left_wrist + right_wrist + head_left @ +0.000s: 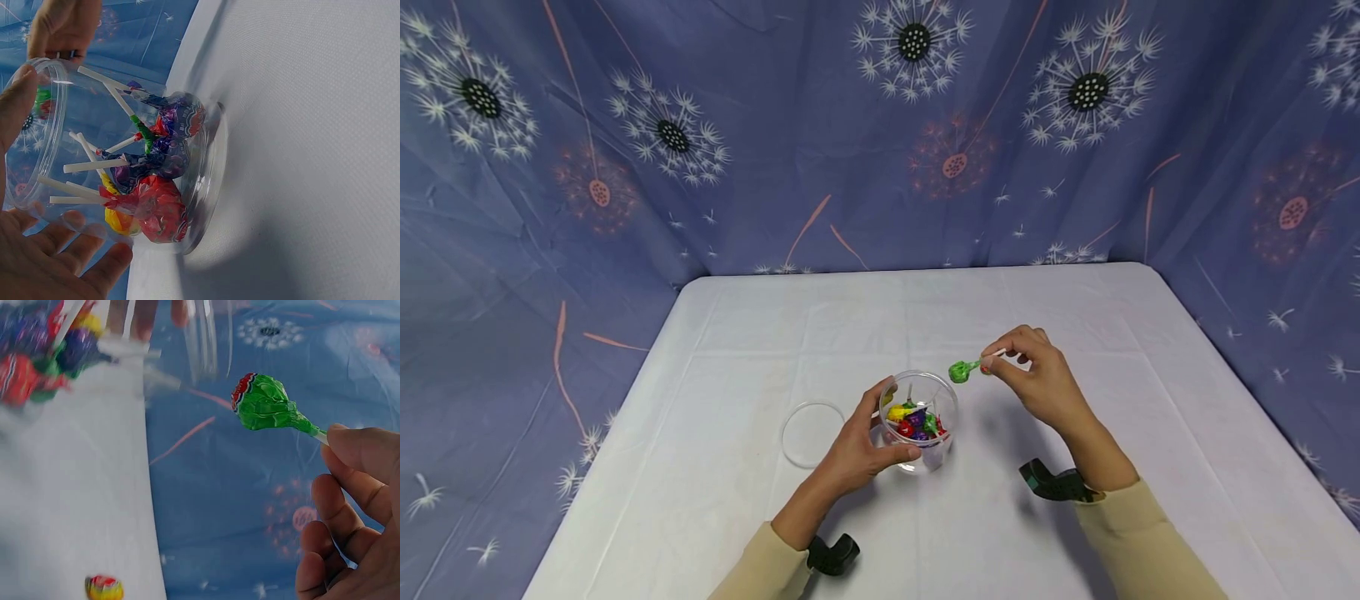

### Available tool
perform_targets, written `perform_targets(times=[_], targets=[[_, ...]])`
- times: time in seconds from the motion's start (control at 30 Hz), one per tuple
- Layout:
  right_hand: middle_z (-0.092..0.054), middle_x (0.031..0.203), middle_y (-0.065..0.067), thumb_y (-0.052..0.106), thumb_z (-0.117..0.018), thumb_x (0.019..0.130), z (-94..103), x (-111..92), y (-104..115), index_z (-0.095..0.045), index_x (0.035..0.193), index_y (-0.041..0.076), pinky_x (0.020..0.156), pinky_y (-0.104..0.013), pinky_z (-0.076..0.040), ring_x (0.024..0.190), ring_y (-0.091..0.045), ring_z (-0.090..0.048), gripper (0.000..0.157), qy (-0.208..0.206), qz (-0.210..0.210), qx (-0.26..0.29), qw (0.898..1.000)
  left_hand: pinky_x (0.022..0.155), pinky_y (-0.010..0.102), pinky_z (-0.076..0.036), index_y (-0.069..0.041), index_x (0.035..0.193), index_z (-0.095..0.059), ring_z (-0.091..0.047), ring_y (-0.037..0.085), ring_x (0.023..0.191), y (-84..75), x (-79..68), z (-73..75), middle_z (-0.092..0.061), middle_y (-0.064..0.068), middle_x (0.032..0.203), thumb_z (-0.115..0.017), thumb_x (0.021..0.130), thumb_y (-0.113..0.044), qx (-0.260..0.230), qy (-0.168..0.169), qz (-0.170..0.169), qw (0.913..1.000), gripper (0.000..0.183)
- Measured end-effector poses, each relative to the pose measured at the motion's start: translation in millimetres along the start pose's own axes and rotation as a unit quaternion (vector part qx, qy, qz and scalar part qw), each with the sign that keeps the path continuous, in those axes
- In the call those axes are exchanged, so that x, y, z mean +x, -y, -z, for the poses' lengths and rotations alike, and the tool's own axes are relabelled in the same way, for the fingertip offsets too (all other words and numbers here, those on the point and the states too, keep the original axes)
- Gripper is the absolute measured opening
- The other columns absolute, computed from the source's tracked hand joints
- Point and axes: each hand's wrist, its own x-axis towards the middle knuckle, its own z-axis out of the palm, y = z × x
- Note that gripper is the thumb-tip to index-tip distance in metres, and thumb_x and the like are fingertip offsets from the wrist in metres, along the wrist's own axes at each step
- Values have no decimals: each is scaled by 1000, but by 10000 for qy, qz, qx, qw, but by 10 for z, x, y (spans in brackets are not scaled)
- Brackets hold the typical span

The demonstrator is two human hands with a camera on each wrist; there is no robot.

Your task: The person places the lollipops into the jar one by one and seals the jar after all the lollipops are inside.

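Note:
My left hand (859, 454) grips a clear plastic jar (931, 457), thumb on the near side and fingers round the far side. Inside the jar lie several wrapped lollipops (161, 209), red, purple, green and yellow, their white sticks pointing toward the mouth. Up to the right of the jar, my right hand (1039, 379) pinches a green lollipop (265, 406) by its stick between thumb and forefinger. The green wrapped head points left, just outside the jar's rim. In the right wrist view, a yellow and red lollipop (104, 587) shows low on the white cloth, its stick out of sight.
A clear round lid with a whitish rim (783, 435) lies flat left of the jar. White cloth covers the table (737, 358). Behind and beside it hangs a blue curtain (820, 150) with dandelion prints. Dark camera mounts (1051, 482) sit at both wrists.

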Motion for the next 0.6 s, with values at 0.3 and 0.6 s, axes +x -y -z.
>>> perform_targets(times=[0.3, 0.6], targets=[[-59, 86, 5, 13, -70, 84, -182, -35, 235, -71, 86, 19, 72, -25, -36, 84, -10, -41, 6, 160, 210, 276, 9993, 113, 49, -32, -27, 148, -21, -33, 26, 141, 281, 87, -39, -32, 5, 153, -78, 77, -30, 88, -68, -155, 9998, 91], [-59, 86, 10, 16, -72, 82, -403, -107, 297, -69, 85, 22, 72, -30, -37, 85, -10, -42, 8, 556, 434, 281, 9971, 112, 50, -33, -29, 148, -20, -33, 27, 140, 348, 103, -36, -32, 7, 153, -78, 76, -38, 78, -53, -385, 9992, 93]])
